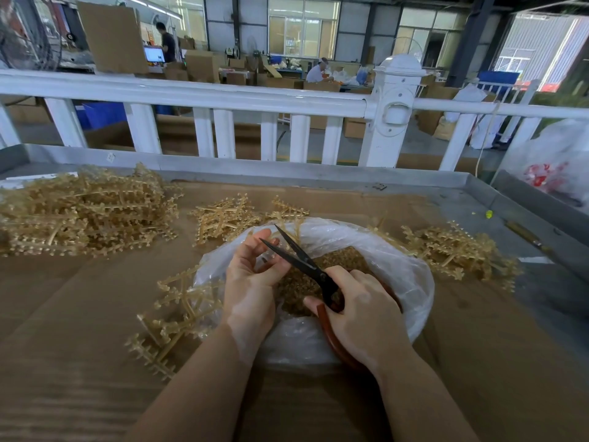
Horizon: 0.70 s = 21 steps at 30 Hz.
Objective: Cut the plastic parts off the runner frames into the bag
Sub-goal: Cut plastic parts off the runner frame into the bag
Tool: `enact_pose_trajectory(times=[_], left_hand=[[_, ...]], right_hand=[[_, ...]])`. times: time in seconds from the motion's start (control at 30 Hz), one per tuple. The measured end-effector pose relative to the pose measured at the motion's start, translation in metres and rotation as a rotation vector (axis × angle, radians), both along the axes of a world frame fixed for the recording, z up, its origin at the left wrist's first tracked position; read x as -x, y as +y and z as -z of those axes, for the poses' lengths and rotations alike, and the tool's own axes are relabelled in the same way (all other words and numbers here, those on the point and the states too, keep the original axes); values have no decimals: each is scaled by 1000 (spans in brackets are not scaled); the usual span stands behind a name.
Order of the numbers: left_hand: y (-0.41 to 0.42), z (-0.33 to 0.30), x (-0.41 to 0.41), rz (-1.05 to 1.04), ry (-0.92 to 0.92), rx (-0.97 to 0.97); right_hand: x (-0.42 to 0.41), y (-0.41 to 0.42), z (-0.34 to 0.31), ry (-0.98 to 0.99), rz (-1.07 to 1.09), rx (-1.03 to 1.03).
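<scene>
A clear plastic bag (pixel 398 260) lies open on the cardboard-covered table, with a heap of small amber cut parts (pixel 344 258) inside. Over its left rim my left hand (pixel 251 275) pinches a small piece of amber runner frame (pixel 269 261) between thumb and fingers. My right hand (pixel 360 311) grips the red handles of black-bladed scissors (pixel 296 255). The blades are spread open and point up-left, right beside my left fingers. Another runner frame (pixel 175 314) lies under my left wrist, half on the bag's edge.
A big pile of amber runner frames (pixel 83 212) sits at far left, smaller heaps behind the bag (pixel 223 218) and to its right (pixel 459 250). A white railing (pixel 204 97) borders the table's far side. A white sack (pixel 554 161) stands at right.
</scene>
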<state>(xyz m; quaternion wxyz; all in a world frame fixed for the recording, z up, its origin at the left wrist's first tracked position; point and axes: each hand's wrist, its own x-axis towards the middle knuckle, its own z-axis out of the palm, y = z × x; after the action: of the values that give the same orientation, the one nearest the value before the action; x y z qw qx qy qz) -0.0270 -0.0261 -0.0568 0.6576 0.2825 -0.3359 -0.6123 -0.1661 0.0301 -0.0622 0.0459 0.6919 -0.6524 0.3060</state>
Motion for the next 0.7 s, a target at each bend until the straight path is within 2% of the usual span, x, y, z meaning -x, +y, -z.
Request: enact_pose_trajectory(times=[0.13, 0.47, 0.7], left_hand=[[2, -1, 1, 48, -14, 6], [0, 5, 1, 47, -126, 41], [-3, 9, 0, 16, -136, 37]], right_hand=[[1, 0, 0, -14, -5, 13], [5, 2, -5, -24, -58, -10], [6, 3, -8, -22, -72, -60]])
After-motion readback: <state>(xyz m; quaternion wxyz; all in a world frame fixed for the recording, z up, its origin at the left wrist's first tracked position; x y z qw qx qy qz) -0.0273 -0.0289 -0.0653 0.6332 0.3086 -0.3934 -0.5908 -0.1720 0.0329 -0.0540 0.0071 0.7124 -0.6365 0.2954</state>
